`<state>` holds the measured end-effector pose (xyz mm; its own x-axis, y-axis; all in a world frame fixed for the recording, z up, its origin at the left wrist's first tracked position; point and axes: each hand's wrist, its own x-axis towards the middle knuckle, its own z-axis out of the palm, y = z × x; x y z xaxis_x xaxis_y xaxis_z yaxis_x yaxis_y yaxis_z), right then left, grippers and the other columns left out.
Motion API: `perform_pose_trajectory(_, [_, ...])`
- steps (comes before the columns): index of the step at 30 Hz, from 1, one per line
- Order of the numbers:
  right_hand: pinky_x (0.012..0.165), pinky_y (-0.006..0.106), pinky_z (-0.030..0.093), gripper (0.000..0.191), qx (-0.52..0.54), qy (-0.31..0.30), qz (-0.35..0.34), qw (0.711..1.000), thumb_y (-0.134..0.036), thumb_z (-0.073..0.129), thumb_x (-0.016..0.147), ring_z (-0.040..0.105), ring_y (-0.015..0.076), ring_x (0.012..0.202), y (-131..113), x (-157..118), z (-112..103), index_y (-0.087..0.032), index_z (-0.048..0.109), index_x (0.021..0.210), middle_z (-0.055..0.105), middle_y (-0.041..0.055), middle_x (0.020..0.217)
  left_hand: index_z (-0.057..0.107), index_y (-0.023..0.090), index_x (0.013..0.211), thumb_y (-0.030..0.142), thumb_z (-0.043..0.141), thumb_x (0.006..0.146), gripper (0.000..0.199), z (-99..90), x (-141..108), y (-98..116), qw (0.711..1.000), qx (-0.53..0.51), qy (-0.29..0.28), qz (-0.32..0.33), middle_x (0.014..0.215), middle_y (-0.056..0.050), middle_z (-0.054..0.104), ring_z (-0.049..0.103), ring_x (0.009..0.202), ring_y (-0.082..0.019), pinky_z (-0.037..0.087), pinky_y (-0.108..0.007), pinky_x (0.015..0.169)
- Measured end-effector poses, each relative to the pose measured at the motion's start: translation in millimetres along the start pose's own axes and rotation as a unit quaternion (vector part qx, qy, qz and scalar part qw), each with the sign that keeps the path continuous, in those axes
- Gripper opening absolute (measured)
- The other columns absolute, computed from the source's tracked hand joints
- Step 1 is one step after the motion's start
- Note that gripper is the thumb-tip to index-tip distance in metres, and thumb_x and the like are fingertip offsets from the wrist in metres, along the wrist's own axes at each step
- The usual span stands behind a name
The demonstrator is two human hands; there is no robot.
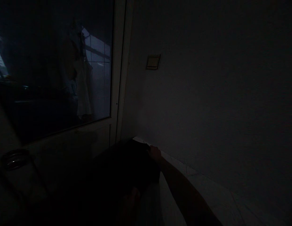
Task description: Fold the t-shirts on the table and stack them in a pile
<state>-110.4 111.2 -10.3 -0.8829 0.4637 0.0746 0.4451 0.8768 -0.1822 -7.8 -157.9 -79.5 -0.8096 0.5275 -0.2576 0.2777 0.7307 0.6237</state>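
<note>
The view is very dark. My right hand [155, 153] is closed on the upper right edge of a large black thing [138, 163], too dark to make out, close to the foot of the wall. Lower down, my left hand [134, 194] shows only faintly against the black; its fingers are lost in shadow, and whether it touches the black thing is unclear.
A door with a glass pane [54, 78] stands at the left, with a round metallic handle [15, 159]. A switch plate [153, 62] is on the grey wall [207, 94]. Pale floor tiles [207, 188] lie at the lower right.
</note>
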Motion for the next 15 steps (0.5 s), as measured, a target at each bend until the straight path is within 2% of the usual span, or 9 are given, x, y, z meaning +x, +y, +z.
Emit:
perform_pose_trajectory(2, [0.085,0.034,0.049,0.026,-0.007,-0.005,0.011,1.000,-0.030,0.059,0.094,0.068,0.0285,0.107,-5,8,6,-0.017,0.071,0.112,0.073,0.0168,0.113,0.061,0.028,0.130,0.032,0.043,0.097,0.038,4.4,8,-9,1.000,-0.002,-0.002,-0.014,0.124,-0.006,0.072,0.066,0.113,-0.023,0.049,-0.036,0.096])
perform_pose_trajectory(5, [0.084,0.034,0.049,0.027,-0.007,0.013,0.012,1.000,-0.023,0.048,0.097,0.068,0.0283,0.105,-13,12,7,-0.016,0.073,0.106,0.073,0.0181,0.109,0.063,0.027,0.133,0.032,0.050,0.092,0.042,11.7,21,-22,0.999,-0.004,-0.002,-0.033,0.124,-0.010,0.072,0.066,0.114,-0.029,0.048,-0.046,0.102])
perform_pose_trajectory(8, [0.087,0.033,0.048,0.038,0.008,0.056,-0.007,0.998,-0.021,0.034,0.102,0.065,0.0258,0.111,-30,3,-1,-0.015,0.066,0.120,0.069,0.0187,0.120,0.066,0.029,0.129,0.035,0.048,0.093,0.040,20.7,25,-24,1.000,-0.005,-0.004,-0.028,0.123,-0.010,0.072,0.067,0.113,-0.031,0.047,-0.050,0.104])
perform_pose_trajectory(11, [0.087,0.027,0.047,0.042,0.034,0.075,-0.050,0.995,-0.021,0.027,0.104,0.066,0.0199,0.108,-58,-26,-10,-0.017,0.057,0.133,0.068,0.0144,0.124,0.069,0.031,0.122,0.037,0.045,0.094,0.037,22.4,17,-19,1.000,-0.002,0.006,0.013,0.130,-0.009,0.069,0.063,0.120,-0.030,0.045,-0.046,0.108])
perform_pose_trajectory(13, [0.080,0.023,0.048,0.037,0.046,0.055,-0.118,0.990,-0.022,0.034,0.103,0.069,0.0172,0.097,-76,-60,-10,-0.020,0.059,0.131,0.073,0.0090,0.115,0.067,0.029,0.125,0.038,0.041,0.096,0.040,9.6,9,-20,0.996,-0.014,0.078,0.043,0.135,-0.010,0.065,0.059,0.126,-0.028,0.044,-0.042,0.111])
perform_pose_trajectory(15, [0.073,0.023,0.049,0.028,0.034,0.015,-0.246,0.969,-0.024,0.044,0.099,0.071,0.0169,0.086,-88,-106,-6,-0.022,0.065,0.118,0.076,0.0050,0.102,0.058,0.023,0.138,0.035,0.035,0.098,0.047,-18.2,3,-30,0.977,-0.045,0.198,0.063,0.141,-0.013,0.059,0.055,0.130,-0.027,0.044,-0.041,0.111])
